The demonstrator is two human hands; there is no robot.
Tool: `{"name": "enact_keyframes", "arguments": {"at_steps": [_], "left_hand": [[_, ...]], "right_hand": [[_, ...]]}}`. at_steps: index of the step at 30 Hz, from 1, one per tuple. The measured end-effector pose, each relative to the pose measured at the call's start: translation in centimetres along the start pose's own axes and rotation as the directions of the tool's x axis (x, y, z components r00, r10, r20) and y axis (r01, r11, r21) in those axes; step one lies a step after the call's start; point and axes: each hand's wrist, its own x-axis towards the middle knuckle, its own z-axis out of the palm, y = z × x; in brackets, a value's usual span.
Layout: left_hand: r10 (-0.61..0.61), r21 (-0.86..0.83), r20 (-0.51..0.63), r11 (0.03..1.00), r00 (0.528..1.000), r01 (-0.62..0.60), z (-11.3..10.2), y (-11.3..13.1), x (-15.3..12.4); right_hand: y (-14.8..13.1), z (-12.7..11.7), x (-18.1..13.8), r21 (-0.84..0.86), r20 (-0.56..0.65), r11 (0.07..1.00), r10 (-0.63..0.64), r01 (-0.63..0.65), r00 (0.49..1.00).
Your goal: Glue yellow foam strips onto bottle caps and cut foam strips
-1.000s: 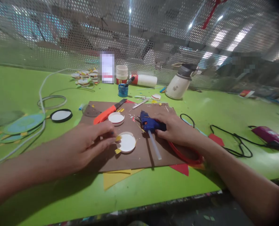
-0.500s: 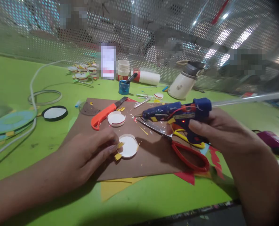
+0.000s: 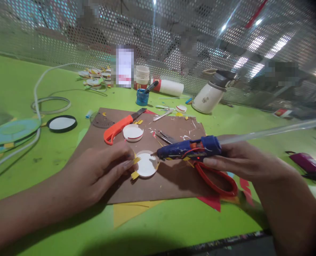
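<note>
Holding glue gun point(image 3: 189, 148) in right hand point(image 3: 240, 160), nozzle at white disc point(image 3: 146, 164).

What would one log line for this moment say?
left hand: pinching yellow paper bit at white lid | right hand: holding glue gun, nozzle at lid rim | scissors: on brown board beneath gun

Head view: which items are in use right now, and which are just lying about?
In use: left hand pinching yellow tab on white disc; right hand holding glue gun, nozzle at the disc's rim; brown board beneath.
Lying about: orange knife, spare lid, scissors, blue pot, jug, black-rimmed disc, cable.
</note>
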Motion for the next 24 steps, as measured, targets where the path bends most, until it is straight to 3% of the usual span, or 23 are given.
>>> {"name": "enact_keyframes", "arguments": {"at_steps": [3,12,24], "left_hand": [[0.046,0.051,0.062,0.997,0.997,-0.049,0.0,-0.2,0.0],[0.062,0.088,0.054,0.994,0.997,-0.066,0.1,-0.2,-0.2],[0.06,0.096,-0.057,0.994,0.997,-0.054,0.1,0.9,-0.5]], "right_hand": [[-0.1,0.1,-0.2,-0.052,-0.001,0.997,0.054,-0.054,0.999],[-0.1,0.3,-0.3,-0.191,-0.043,0.979,0.068,-0.075,0.997],[-0.9,1.1,-0.1,-0.266,-0.058,0.962,0.053,-0.066,0.997]]}}
